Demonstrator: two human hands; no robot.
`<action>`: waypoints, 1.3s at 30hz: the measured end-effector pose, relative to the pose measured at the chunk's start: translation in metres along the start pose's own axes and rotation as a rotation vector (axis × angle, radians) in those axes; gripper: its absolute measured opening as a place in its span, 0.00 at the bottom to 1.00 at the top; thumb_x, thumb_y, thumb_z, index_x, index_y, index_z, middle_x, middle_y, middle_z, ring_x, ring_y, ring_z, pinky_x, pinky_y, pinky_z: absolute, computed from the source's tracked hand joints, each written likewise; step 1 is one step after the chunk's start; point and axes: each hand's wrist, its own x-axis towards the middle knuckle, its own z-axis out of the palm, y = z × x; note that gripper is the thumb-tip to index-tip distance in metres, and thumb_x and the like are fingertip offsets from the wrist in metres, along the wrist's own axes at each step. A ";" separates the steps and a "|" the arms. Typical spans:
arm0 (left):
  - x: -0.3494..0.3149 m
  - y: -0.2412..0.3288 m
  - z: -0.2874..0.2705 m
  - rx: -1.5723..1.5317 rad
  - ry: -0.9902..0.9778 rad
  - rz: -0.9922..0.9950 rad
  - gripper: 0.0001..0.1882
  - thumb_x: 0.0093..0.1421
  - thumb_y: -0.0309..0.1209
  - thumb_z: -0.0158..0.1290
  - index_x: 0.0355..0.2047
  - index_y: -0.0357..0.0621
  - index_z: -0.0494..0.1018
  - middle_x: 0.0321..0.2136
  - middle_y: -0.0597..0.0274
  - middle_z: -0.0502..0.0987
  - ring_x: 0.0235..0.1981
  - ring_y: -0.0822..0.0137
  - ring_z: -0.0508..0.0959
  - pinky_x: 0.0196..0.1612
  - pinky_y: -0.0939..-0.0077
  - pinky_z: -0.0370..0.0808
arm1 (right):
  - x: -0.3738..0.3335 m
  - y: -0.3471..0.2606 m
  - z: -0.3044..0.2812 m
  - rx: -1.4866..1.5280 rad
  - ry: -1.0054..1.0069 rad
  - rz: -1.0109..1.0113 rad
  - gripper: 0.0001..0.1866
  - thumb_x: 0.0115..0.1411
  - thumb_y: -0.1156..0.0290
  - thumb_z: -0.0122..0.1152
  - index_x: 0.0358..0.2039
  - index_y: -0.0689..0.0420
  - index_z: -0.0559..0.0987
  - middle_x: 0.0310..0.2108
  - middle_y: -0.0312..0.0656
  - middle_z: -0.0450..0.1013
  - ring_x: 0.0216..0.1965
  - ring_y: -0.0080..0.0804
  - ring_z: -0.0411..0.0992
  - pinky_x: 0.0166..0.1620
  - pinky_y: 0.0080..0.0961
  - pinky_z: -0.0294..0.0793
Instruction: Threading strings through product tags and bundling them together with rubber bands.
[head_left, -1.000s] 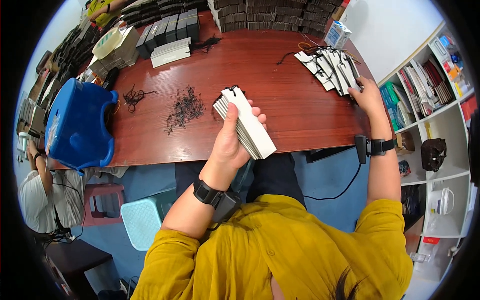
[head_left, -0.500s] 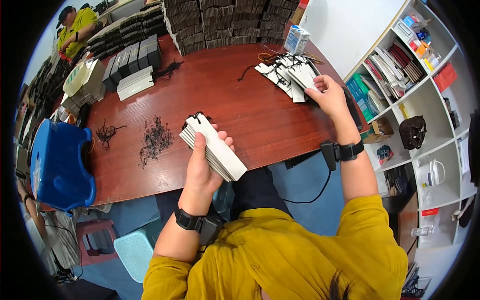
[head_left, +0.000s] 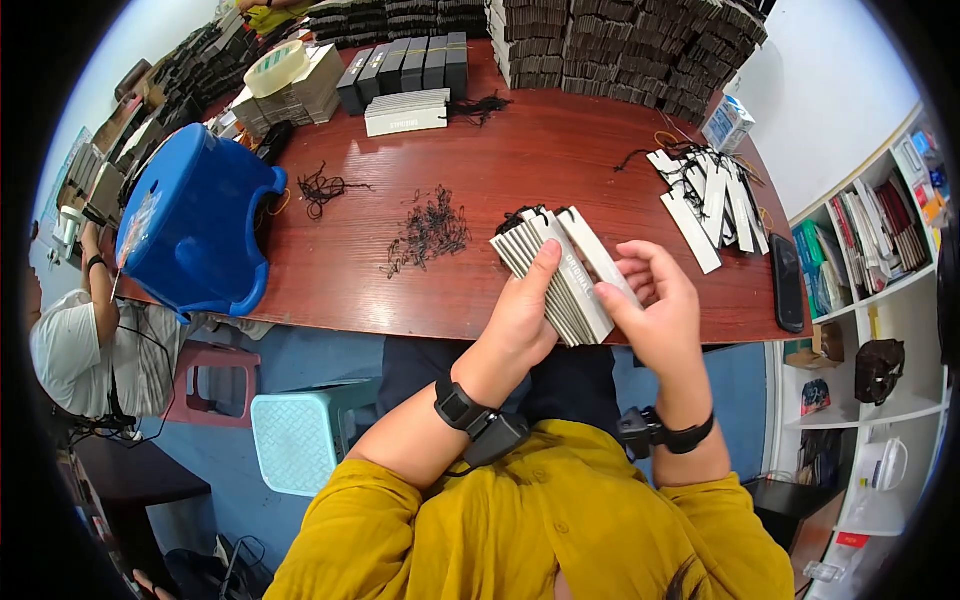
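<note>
Near the table's front edge, my left hand point(head_left: 528, 310) is closed around a fanned stack of long white hang tags point(head_left: 556, 285) with black strings at their top ends. My right hand point(head_left: 662, 310), just beside it, pinches the lower end of a single white hang tag point(head_left: 592, 243), which lies against the right side of the stack. To the far right is a loose pile of similar tags point(head_left: 712, 205), their black strings tangled at the top. A heap of small black string loops point(head_left: 435, 232) lies left of my hands, and a black string tangle point(head_left: 324, 188) sits farther left.
An upturned blue stool point(head_left: 190, 215) stands at the table's left edge. Grey boxes point(head_left: 410, 66) and a row of white tags point(head_left: 407, 118) sit behind. Tall stacks of dark cards point(head_left: 625, 50) line the back. A black phone point(head_left: 787, 285) lies at right. Another person point(head_left: 75, 345) is at far left.
My right hand has come from the tag pile back to my left hand, bringing one tag against the stack. The view has shifted, so the table appears farther right.
</note>
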 end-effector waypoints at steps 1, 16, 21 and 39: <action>0.001 0.000 -0.001 0.024 -0.005 -0.010 0.27 0.61 0.48 0.46 0.51 0.39 0.61 0.45 0.51 0.71 0.46 0.58 0.72 0.51 0.62 0.70 | -0.002 -0.005 0.005 -0.008 0.033 0.036 0.20 0.43 0.73 0.69 0.38 0.62 0.74 0.31 0.37 0.71 0.27 0.18 0.68 0.30 0.16 0.70; -0.001 0.003 -0.009 0.032 -0.067 -0.037 0.23 0.63 0.46 0.43 0.49 0.40 0.63 0.44 0.52 0.71 0.46 0.59 0.73 0.50 0.61 0.71 | -0.009 -0.016 0.021 -0.068 0.047 -0.059 0.18 0.42 0.72 0.69 0.34 0.61 0.74 0.29 0.38 0.68 0.26 0.23 0.68 0.29 0.19 0.69; -0.003 0.003 0.002 -0.005 -0.040 -0.047 0.27 0.61 0.45 0.47 0.51 0.36 0.63 0.44 0.54 0.71 0.45 0.60 0.73 0.49 0.63 0.71 | -0.011 -0.012 0.020 -0.131 0.057 -0.088 0.19 0.41 0.73 0.70 0.34 0.60 0.74 0.28 0.37 0.68 0.24 0.23 0.67 0.28 0.19 0.68; -0.002 0.004 -0.006 0.075 -0.017 -0.019 0.24 0.58 0.40 0.52 0.51 0.43 0.62 0.47 0.54 0.71 0.46 0.63 0.73 0.47 0.66 0.74 | 0.044 0.066 -0.090 -0.939 0.133 0.075 0.18 0.46 0.62 0.65 0.30 0.63 0.75 0.33 0.51 0.71 0.39 0.49 0.68 0.43 0.39 0.68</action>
